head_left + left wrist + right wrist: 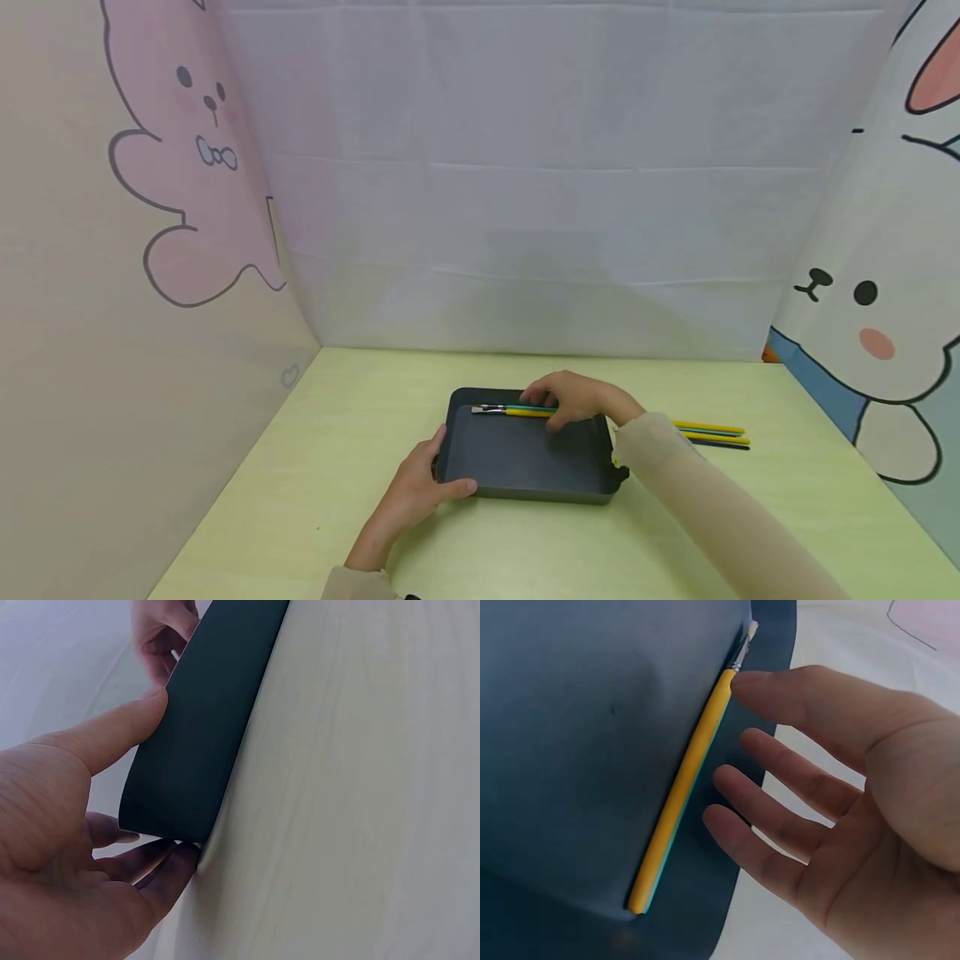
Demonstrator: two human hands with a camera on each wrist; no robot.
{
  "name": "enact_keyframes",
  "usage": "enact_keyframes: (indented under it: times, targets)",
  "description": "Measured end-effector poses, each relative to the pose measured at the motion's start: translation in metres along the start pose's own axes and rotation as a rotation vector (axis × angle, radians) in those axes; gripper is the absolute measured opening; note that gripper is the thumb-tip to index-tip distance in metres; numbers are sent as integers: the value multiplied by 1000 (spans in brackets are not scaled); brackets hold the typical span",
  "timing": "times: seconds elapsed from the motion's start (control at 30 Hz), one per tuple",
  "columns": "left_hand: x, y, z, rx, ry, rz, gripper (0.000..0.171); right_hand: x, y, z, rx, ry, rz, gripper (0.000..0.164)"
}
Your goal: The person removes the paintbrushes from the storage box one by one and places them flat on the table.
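A dark grey rectangular tray (pixel 540 467) lies on the table. At its near left corner my left hand (pixel 416 483) grips it, thumb on the front side and fingers around the left end; the left wrist view shows this hand (pixel 67 832) on the tray's wall (pixel 202 727). Two paintbrushes, one yellow (pixel 682 795) and one teal (pixel 534 407), lie side by side along the tray's far side, bristles leftward. Over them hovers my right hand (pixel 573 396), its fingers loosely bent. In the right wrist view the thumb is by the yellow brush's ferrule, with nothing held.
Several more brushes with yellow, teal and dark handles (pixel 712 432) lie on the table (pixel 360 400) right of the tray, partly behind my right sleeve (pixel 690 475). A small black piece (pixel 619 473) juts out at the tray's right corner. Cloth walls stand behind and at both sides.
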State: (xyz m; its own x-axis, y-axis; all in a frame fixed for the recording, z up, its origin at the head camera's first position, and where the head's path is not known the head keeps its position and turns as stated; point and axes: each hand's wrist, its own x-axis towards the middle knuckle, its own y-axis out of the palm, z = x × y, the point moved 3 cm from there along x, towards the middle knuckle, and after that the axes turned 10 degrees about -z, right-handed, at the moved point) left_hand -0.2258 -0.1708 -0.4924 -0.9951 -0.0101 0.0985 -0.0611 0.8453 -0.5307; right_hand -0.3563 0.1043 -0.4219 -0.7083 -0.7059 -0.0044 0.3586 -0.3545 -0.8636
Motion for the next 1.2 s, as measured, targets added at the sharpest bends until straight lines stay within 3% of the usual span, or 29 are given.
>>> enact_keyframes:
  times: [1.2]
  targets:
    - [-1,0,0,-1,-2,2,112,7,19,0,-13,76,30,55]
